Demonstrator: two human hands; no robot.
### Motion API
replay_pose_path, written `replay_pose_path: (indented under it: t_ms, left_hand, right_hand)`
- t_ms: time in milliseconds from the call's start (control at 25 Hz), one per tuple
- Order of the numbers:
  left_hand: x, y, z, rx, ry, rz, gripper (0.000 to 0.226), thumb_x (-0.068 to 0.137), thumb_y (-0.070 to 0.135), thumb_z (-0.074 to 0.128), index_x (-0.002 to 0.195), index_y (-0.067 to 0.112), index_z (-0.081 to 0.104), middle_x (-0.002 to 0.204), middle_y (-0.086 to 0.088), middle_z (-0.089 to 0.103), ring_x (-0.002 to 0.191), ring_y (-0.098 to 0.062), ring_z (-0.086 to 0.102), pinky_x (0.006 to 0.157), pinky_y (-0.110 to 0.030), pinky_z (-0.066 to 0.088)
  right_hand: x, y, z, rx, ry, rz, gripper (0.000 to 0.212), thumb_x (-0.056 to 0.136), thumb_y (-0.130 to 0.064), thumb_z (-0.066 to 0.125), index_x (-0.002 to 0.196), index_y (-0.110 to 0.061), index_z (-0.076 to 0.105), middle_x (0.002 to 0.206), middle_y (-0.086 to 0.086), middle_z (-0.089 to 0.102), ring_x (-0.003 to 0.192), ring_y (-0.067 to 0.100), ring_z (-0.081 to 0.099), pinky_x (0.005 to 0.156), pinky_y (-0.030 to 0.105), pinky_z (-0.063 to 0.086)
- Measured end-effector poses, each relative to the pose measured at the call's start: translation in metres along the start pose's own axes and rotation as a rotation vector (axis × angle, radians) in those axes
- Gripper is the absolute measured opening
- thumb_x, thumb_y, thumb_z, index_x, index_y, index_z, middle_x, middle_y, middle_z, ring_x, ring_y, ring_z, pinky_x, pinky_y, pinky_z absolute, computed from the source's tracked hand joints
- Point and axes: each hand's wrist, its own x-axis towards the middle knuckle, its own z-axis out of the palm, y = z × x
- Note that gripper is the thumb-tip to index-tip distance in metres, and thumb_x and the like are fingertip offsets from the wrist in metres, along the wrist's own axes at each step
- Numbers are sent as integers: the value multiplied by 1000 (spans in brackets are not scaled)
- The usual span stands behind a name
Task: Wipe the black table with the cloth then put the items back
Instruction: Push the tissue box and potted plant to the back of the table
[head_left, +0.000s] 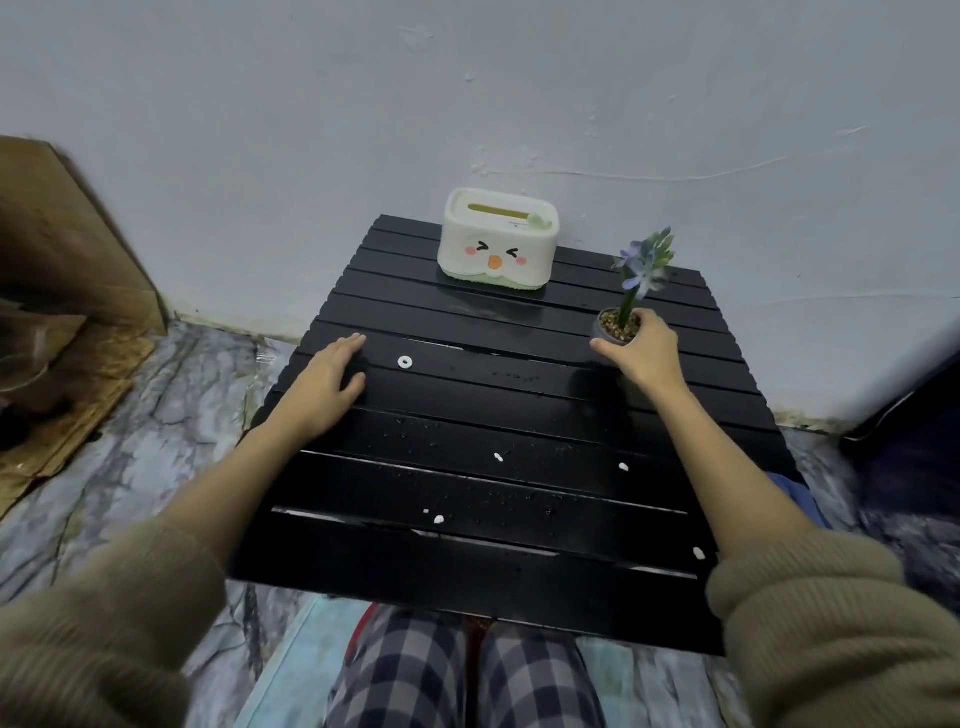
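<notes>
The black slatted table stands against a white wall, its surface wet with small droplets. A cream tissue box with a cartoon face sits at the far edge. My right hand grips a small grey pot with a blue-flowered plant, held upright at the table's far right. My left hand rests flat on the table's left side, fingers together, holding nothing. No cloth is in view.
A white ring and several small white specks lie on the slats. Brown cardboard leans at the left on the marbled floor. A dark object sits at the right. My checked trousers are below the table's near edge.
</notes>
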Motion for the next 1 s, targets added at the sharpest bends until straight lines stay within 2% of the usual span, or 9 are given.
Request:
replay_pose_path:
  t_ms: [200,600,680,840,1000]
  left_hand:
    - [-3,-1,3,-19,44,14,53,90,12,46,141,12,29,151,-9,33,143,-21,23,117,-35,19]
    - [-2,-7,7,-9,96,24,55,92,17,45,142,20,25,153,0,28,143,-11,18,113,-24,14]
    - [-2,-7,8,-6,93,30,55,92,18,44,143,21,24,154,1,27,143,-11,18,113,-24,14]
    - [-1,-7,6,-20,78,20,54,92,16,44,142,19,25,153,-1,29,144,-13,18,113,-25,14]
    - [-8,2,-2,-24,51,42,53,91,13,45,142,14,27,152,-7,31,144,-18,19,116,-31,16]
  right_hand:
    - [57,-16,8,-10,38,3,67,71,-29,75,124,1,48,127,20,55,117,31,51,94,35,42]
    - [122,-17,54,12,-27,74,66,75,-30,72,125,2,44,131,22,50,122,33,46,96,37,41]
    - [123,-17,53,27,-59,78,69,77,-29,71,130,2,40,135,22,47,125,33,44,99,36,38]
    - [104,-16,34,-10,-97,50,84,82,-29,66,144,1,16,152,20,24,139,33,25,112,40,25]
    - [44,1,-8,-85,-141,-17,79,87,-34,58,146,-5,15,156,14,18,143,28,18,115,39,20]
